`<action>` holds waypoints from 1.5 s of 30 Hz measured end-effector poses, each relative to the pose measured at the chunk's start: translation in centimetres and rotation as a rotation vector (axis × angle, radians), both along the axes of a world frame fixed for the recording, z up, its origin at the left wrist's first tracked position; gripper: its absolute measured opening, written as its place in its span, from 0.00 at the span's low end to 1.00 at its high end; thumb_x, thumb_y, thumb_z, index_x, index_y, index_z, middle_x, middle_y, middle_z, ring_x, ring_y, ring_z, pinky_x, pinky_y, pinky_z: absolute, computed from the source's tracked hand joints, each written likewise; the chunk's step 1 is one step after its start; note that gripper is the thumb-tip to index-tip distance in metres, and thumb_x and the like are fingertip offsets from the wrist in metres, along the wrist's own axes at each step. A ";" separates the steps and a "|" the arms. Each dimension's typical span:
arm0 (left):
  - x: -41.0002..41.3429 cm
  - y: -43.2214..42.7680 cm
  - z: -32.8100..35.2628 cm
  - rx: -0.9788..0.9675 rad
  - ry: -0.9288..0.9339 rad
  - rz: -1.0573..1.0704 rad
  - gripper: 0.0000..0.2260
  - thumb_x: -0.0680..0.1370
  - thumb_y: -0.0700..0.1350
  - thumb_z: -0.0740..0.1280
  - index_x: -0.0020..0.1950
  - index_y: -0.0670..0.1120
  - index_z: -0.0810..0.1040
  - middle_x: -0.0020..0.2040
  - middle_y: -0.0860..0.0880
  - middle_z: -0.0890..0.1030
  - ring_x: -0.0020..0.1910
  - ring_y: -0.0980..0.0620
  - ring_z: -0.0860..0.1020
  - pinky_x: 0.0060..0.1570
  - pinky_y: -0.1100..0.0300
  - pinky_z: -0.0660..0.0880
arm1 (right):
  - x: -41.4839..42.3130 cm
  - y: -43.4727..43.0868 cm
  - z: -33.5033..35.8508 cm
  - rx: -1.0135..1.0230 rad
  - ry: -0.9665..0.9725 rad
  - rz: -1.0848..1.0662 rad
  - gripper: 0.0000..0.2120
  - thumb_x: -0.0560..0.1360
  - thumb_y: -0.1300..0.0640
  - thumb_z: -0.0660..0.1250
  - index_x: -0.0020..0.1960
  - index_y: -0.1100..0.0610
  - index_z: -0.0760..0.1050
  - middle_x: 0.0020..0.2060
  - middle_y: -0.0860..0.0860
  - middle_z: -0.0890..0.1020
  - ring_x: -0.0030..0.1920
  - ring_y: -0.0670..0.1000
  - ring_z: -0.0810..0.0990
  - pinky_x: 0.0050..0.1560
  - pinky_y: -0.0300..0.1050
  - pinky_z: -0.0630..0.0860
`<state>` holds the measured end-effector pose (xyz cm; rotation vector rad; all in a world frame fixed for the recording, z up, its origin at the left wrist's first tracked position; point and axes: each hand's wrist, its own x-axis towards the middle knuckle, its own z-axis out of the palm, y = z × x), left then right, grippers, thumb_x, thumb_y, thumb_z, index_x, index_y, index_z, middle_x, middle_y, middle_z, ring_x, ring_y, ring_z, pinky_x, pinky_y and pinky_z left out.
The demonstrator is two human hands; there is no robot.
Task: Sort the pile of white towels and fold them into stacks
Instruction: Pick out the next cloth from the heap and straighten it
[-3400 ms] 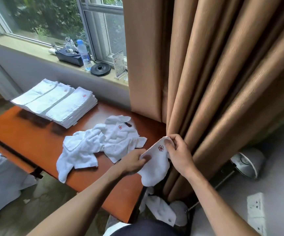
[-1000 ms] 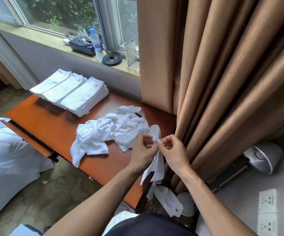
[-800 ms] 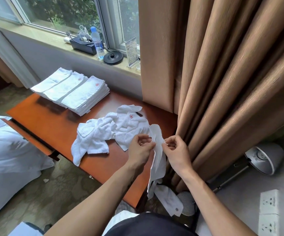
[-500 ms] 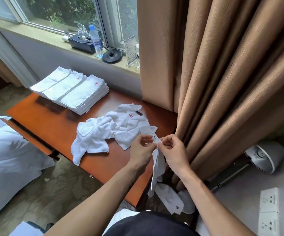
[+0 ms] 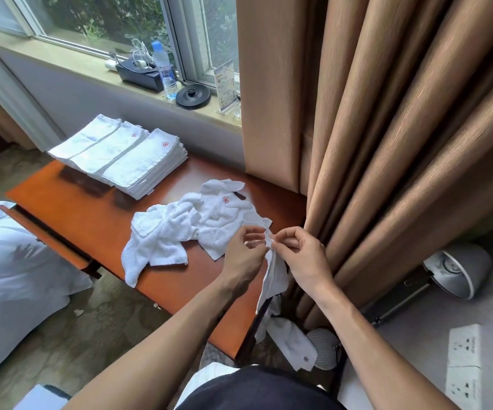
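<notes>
A person stands at the near right corner of an orange wooden desk (image 5: 70,199), seen from above. Both hands meet just above that corner: the left hand (image 5: 243,257) and the right hand (image 5: 305,257) each pinch the top edge of 1 small white towel (image 5: 273,276) between curled fingers and thumb. The cloth hangs in a narrow strip past the desk's edge. A loose pile of white towels (image 5: 192,226) lies on the middle of the desk, and 3 folded stacks (image 5: 121,155) sit side by side at its far left end. A further towel (image 5: 294,341) lies on the floor below the desk's near corner. The step in hand looks like finding the held towel's corners. Next, the hands would likely need to draw apart to spread it flat before folding
</notes>
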<state>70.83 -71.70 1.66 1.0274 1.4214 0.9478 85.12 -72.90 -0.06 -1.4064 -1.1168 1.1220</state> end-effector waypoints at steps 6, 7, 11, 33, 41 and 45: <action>-0.6 0.2 0.5 0.051 0.023 0.003 0.13 0.75 0.39 0.74 0.55 0.54 0.81 0.53 0.51 0.84 0.48 0.57 0.83 0.43 0.69 0.76 | -0.3 -0.7 0.2 0.002 0.083 0.060 0.11 0.74 0.65 0.77 0.50 0.55 0.79 0.50 0.53 0.88 0.55 0.50 0.86 0.59 0.43 0.80; -0.8 0.2 0.6 0.059 0.026 -0.004 0.13 0.75 0.39 0.74 0.56 0.54 0.82 0.52 0.51 0.84 0.47 0.58 0.83 0.43 0.68 0.77 | -0.4 -0.7 0.2 0.009 0.082 0.056 0.11 0.74 0.66 0.78 0.49 0.55 0.78 0.49 0.53 0.88 0.54 0.50 0.86 0.59 0.44 0.80; -1.0 0.1 0.7 0.083 0.032 0.014 0.10 0.74 0.41 0.76 0.53 0.50 0.81 0.50 0.50 0.84 0.45 0.58 0.83 0.41 0.69 0.76 | -0.8 -0.6 0.4 0.057 0.061 0.011 0.10 0.75 0.67 0.75 0.48 0.55 0.77 0.47 0.54 0.87 0.52 0.51 0.87 0.58 0.46 0.81; -0.3 2.7 2.8 0.355 0.114 -0.078 0.11 0.77 0.37 0.70 0.43 0.53 0.83 0.41 0.56 0.85 0.46 0.58 0.83 0.47 0.67 0.76 | 0.6 1.4 4.8 0.217 -0.127 0.011 0.09 0.79 0.68 0.68 0.53 0.56 0.77 0.51 0.52 0.83 0.50 0.51 0.86 0.54 0.42 0.81; -0.6 4.0 3.9 0.489 0.104 -0.124 0.10 0.79 0.34 0.67 0.47 0.49 0.80 0.45 0.51 0.84 0.45 0.54 0.83 0.46 0.66 0.75 | 2.7 4.0 6.3 0.348 -0.780 0.195 0.05 0.77 0.50 0.74 0.50 0.50 0.82 0.49 0.43 0.84 0.54 0.45 0.78 0.62 0.49 0.71; -1.0 3.6 3.5 0.433 0.075 -0.075 0.07 0.79 0.41 0.70 0.54 0.48 0.75 0.51 0.50 0.82 0.44 0.55 0.83 0.42 0.67 0.72 | 2.7 4.3 6.7 0.185 -0.684 0.256 0.08 0.78 0.43 0.70 0.48 0.46 0.77 0.41 0.41 0.84 0.46 0.47 0.82 0.48 0.54 0.79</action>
